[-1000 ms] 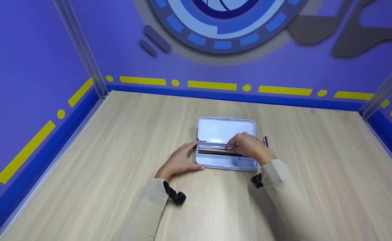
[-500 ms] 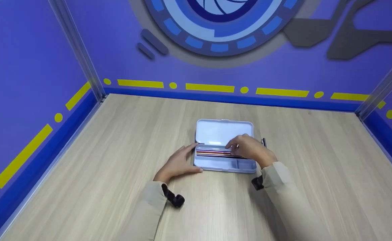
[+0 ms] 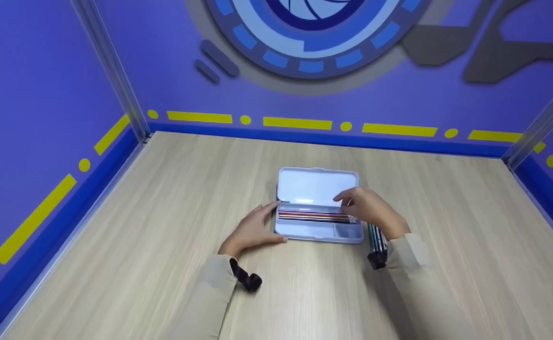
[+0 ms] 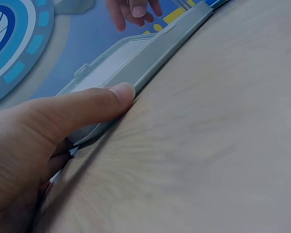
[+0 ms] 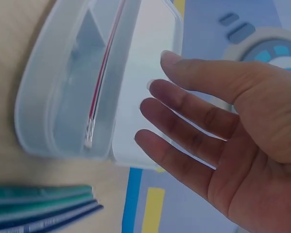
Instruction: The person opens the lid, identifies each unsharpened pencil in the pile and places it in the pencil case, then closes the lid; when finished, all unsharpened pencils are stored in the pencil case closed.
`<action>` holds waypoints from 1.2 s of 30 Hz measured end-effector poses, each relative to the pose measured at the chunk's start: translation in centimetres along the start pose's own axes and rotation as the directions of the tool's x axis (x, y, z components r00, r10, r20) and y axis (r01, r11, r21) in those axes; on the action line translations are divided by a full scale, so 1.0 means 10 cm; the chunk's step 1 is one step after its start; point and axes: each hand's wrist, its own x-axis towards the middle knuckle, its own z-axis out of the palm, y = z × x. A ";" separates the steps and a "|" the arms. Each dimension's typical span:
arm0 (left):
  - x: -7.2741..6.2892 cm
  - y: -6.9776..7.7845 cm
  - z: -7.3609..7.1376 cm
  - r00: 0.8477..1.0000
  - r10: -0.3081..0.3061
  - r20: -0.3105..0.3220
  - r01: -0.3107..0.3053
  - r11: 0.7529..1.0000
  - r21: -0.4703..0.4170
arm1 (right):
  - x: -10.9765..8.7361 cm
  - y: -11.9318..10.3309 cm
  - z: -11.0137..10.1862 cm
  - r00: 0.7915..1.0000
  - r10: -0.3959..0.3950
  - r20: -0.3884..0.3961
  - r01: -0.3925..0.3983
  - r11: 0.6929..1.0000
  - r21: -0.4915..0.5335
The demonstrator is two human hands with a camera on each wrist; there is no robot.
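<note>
A white plastic pencil case (image 3: 305, 230) lies on the table with its lid (image 3: 318, 185) folded back. Several striped pencils (image 3: 314, 216) lie lengthwise in its long compartment. My left hand (image 3: 250, 228) holds the case's left end, thumb (image 4: 104, 103) along the front wall and fingers toward the hinge side. Above the right end hovers my right hand (image 3: 373, 210), its fingers (image 5: 184, 136) loosely bent and spread, nothing between them. The right wrist view shows a red-striped pencil (image 5: 99, 87) with a pale end in the case.
Several green, dark blue and striped pencils (image 3: 376, 238) lie on the table just right of the case, partly under my right wrist. Blue printed panels (image 3: 281, 104) stand around the wooden table (image 3: 201, 179).
My right hand has lifted away from the pencils in the case and moved right, its fingers loosening. The pencils at the case's right show more now. My left hand has stayed put.
</note>
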 end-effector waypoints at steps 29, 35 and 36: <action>0.00 0.01 0.00 0.999 0.033 -0.008 -0.033 0.999 -0.004 | -0.45 0.83 -0.02 0.966 0.258 -0.005 -0.252 0.947 0.202; 0.00 0.00 0.00 1.000 0.029 -0.003 -0.029 1.000 -0.002 | -0.45 0.87 0.01 0.960 0.278 0.008 -0.272 0.933 0.235; 0.00 0.00 0.00 0.999 0.033 -0.003 -0.033 0.999 0.001 | -0.46 0.87 0.02 0.959 0.282 0.008 -0.276 0.932 0.234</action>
